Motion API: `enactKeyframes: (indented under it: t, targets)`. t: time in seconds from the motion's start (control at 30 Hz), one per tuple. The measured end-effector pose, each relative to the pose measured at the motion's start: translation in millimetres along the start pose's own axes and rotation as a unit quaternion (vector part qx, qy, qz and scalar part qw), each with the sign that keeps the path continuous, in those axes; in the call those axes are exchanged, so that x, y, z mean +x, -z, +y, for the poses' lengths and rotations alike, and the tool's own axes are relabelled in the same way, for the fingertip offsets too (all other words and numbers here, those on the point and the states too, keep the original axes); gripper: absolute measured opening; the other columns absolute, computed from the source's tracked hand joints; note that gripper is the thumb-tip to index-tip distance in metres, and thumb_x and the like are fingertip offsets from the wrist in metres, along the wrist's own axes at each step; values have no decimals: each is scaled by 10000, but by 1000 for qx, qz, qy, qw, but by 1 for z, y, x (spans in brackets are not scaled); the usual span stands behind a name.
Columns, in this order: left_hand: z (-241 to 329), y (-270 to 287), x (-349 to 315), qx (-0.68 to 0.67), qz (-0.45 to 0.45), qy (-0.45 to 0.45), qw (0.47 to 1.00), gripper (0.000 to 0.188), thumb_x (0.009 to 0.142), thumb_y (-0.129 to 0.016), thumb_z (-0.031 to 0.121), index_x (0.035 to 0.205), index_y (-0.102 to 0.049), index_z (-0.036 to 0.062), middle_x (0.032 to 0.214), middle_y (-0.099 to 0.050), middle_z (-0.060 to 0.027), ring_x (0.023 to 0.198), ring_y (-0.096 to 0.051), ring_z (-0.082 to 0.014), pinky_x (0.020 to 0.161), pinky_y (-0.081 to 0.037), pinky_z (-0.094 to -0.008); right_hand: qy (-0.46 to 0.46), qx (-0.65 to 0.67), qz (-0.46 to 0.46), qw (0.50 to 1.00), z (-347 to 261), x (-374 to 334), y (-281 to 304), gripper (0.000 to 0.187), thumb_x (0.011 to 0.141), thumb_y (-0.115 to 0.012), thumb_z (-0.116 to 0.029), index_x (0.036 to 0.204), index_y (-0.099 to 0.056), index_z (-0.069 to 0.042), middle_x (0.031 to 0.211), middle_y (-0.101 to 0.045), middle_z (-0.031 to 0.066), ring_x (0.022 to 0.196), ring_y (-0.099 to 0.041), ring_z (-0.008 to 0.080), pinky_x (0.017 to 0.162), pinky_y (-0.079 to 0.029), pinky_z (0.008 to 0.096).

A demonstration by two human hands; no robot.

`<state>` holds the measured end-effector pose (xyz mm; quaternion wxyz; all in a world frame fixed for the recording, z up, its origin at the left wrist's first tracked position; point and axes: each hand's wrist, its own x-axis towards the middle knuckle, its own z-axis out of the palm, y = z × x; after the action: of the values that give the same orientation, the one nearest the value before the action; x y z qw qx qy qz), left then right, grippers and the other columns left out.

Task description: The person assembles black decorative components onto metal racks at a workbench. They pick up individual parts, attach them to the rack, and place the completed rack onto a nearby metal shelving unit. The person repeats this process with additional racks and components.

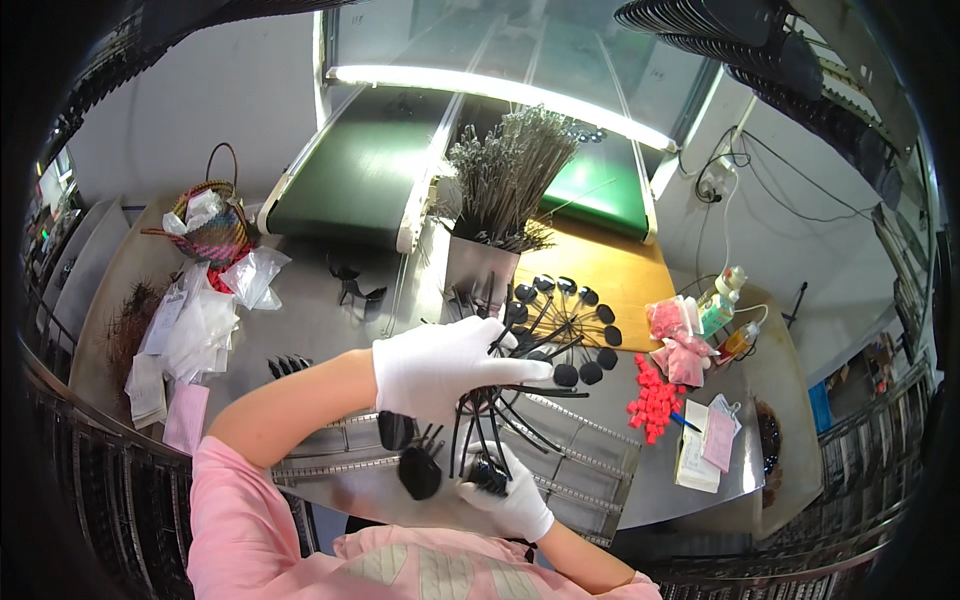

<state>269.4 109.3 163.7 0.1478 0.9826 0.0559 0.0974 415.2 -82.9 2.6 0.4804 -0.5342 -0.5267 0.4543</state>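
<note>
My left hand (440, 368), in a white glove, reaches over a spoked cluster of slim black rods (540, 393). Its fingers close on the upper part of the cluster, partly hiding its centre. Below it, my right hand (518, 503), also gloved, curls round a dark, shiny piece (489, 474) under the rods. Just beyond, flat black discs (565, 375) on thin stems fan out in a ring. Near my left wrist hang larger black rounded pieces (420, 473). How the held parts join is hidden by my gloves.
A metal holder (480, 268) full of thin wire rods stands ahead, before green conveyor belts (350, 165). Small red blocks (655, 400), pink bags (685, 358), bottles (722, 300) and a notebook (697, 465) lie right. Plastic bags (200, 335) and a woven basket (215, 235) sit left.
</note>
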Motion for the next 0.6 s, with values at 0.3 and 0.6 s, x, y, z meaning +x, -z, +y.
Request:
enactKeyframes:
  t: [0.3, 0.6]
  targets:
    - [25, -44, 17, 16, 46, -115, 992, 833, 741, -754, 114, 1494, -450, 303, 1078, -587, -189, 876, -639, -328, 718, -564, -404, -44, 157, -185, 969, 10, 19, -21, 447, 859, -779, -256, 1207, -611, -32, 1090, -688, 93, 979, -666, 194, 853, -524, 338]
    - [15, -44, 10, -140, 130, 62, 980, 990, 703, -793, 106, 1575, -326, 145, 1187, -546, -258, 1010, -587, -412, 909, -522, -436, -270, 502, -148, 808, 24, 18, -8, 563, 927, -702, -160, 1427, -479, -27, 1251, -618, 100, 1091, -627, 209, 941, -531, 357]
